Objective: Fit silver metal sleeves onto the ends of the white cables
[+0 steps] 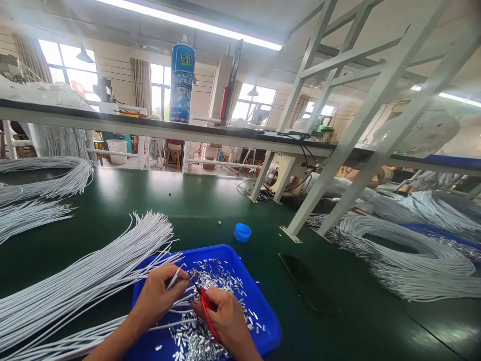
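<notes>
My left hand pinches a white cable near its end, above a blue tray. In my right hand are red-handled pliers, their dark jaws pointing at the fingertips of my left hand. Whether the jaws touch the cable end is too small to tell. Small silvery metal pieces lie scattered and heaped in the tray below both hands. A large bundle of white cables comes in from the left, its loose ends reaching over the tray's edge.
A blue cap sits behind the tray, and a dark phone lies to its right. Coiled cables are piled at the far right, more at the left. Metal posts stand on the green table; a spray can tops the shelf.
</notes>
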The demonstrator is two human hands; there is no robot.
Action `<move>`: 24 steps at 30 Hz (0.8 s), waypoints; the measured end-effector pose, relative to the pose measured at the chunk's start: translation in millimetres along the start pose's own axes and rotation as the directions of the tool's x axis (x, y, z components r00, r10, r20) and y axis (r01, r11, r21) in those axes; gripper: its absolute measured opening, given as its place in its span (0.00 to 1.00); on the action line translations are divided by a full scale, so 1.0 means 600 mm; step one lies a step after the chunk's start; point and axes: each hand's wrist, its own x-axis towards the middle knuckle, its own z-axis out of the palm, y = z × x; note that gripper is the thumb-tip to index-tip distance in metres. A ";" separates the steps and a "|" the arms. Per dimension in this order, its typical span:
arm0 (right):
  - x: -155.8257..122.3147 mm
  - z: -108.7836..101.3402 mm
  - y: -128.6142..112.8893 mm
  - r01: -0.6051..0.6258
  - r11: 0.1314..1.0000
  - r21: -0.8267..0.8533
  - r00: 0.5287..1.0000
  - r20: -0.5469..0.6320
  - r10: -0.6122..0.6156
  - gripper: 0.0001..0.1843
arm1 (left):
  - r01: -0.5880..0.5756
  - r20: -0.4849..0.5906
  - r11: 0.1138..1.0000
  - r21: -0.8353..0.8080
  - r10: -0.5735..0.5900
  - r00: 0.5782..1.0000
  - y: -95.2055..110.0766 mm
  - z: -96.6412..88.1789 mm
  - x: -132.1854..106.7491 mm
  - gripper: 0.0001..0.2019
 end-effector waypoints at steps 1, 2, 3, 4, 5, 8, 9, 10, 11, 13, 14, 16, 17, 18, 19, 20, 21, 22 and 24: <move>0.000 0.002 0.001 -0.005 1.000 0.004 1.000 -0.004 0.005 0.25 | -0.002 -0.010 1.000 -0.010 0.002 1.000 0.000 0.000 -0.001 0.07; -0.001 0.004 0.001 -0.008 1.000 0.013 1.000 -0.007 0.008 0.26 | -0.001 -0.013 0.999 -0.039 0.000 1.000 -0.001 0.000 -0.001 0.07; -0.002 0.007 0.002 -0.009 1.000 0.027 1.000 -0.009 0.010 0.26 | 0.014 0.004 0.995 -0.095 -0.013 1.000 -0.001 0.001 -0.002 0.08; -0.002 0.010 0.003 -0.011 0.999 0.043 1.000 -0.010 0.012 0.26 | 0.049 0.047 0.983 -0.177 -0.041 0.998 -0.003 0.001 -0.002 0.10; -0.003 0.012 0.003 -0.014 0.998 0.057 1.000 -0.010 0.015 0.26 | 0.105 0.110 0.955 -0.276 -0.077 0.991 -0.004 0.002 -0.003 0.12; -0.002 0.012 0.004 0.002 0.996 0.087 1.000 0.011 -0.003 0.25 | 0.293 0.315 0.809 -0.509 -0.142 0.938 -0.009 0.006 -0.004 0.16; -0.001 0.008 0.004 0.018 0.996 0.091 1.000 0.022 -0.020 0.24 | 0.323 0.341 0.775 -0.544 -0.147 0.928 -0.009 0.006 -0.004 0.16; 0.000 0.002 0.004 0.032 0.995 0.095 0.999 0.028 -0.034 0.22 | 0.333 0.342 0.758 -0.561 -0.155 0.927 -0.009 0.007 -0.004 0.16; 0.001 -0.004 0.005 0.033 0.994 0.105 0.999 0.025 -0.036 0.20 | 0.334 0.328 0.755 -0.564 -0.166 0.930 -0.008 0.007 -0.004 0.16; 0.004 -0.016 0.004 -0.014 0.982 0.189 1.000 -0.012 0.017 0.15 | 0.322 0.288 0.773 -0.546 -0.188 0.939 -0.005 0.006 -0.003 0.16; 0.005 -0.019 0.004 -0.046 0.959 0.279 0.998 -0.029 0.056 0.14 | 0.313 0.279 0.789 -0.529 -0.187 0.942 -0.003 0.005 -0.003 0.16; 0.006 -0.017 0.000 -0.081 0.848 0.524 0.994 -0.021 0.108 0.16 | 0.284 0.293 0.825 -0.489 -0.152 0.944 -0.001 0.003 -0.004 0.17; 0.005 -0.013 -0.002 -0.088 0.767 0.635 0.994 0.003 0.112 0.18 | 0.263 0.307 0.844 -0.468 -0.123 0.944 -0.001 0.003 -0.005 0.17; 0.004 -0.006 -0.006 -0.095 0.689 0.718 0.994 0.033 0.102 0.19 | 0.236 0.318 0.863 -0.446 -0.093 0.943 -0.001 0.004 -0.006 0.16; 0.002 0.001 -0.009 -0.102 0.635 0.766 0.994 0.052 0.096 0.19 | 0.208 0.323 0.884 -0.418 -0.070 0.944 -0.003 0.005 -0.007 0.16; 0.000 0.009 -0.013 -0.101 0.620 0.778 0.994 0.048 0.102 0.18 | 0.182 0.315 0.908 -0.378 -0.059 0.947 -0.005 0.007 -0.008 0.16; -0.003 0.015 -0.017 -0.079 0.649 0.756 0.994 0.011 0.108 0.16 | 0.162 0.293 0.932 -0.325 -0.063 0.954 -0.007 0.009 -0.009 0.15; -0.006 0.019 -0.020 -0.028 0.712 0.702 0.992 -0.066 0.104 0.14 | 0.148 0.263 0.953 -0.263 -0.077 0.962 -0.010 0.012 -0.010 0.15; -0.010 0.023 -0.026 0.106 0.845 0.524 0.961 -0.271 0.048 0.13 | 0.143 0.195 0.978 -0.152 -0.113 0.974 -0.013 0.017 -0.012 0.14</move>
